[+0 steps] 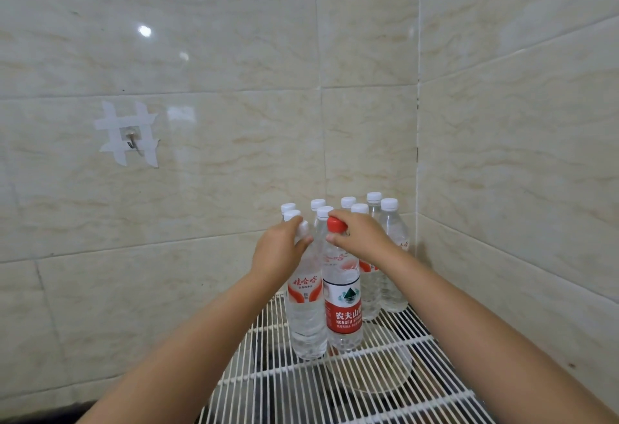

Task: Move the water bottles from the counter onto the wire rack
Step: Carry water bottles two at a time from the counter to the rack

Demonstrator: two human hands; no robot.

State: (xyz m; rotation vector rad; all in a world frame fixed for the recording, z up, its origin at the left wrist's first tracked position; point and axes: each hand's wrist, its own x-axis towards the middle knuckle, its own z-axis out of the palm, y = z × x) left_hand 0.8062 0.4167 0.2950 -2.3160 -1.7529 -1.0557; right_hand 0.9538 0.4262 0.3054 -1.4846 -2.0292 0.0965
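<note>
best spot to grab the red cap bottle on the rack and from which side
Probably the neck just under the cap, from above and the near side. The red-cap bottle stands upright on the wire rack, hemmed in by the bottle held by the left hand and others behind. The right hand grips there.

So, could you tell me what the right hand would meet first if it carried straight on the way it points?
Probably the white-capped bottle standing just behind the red-capped bottle that the right hand grips; depth is unclear.
</note>
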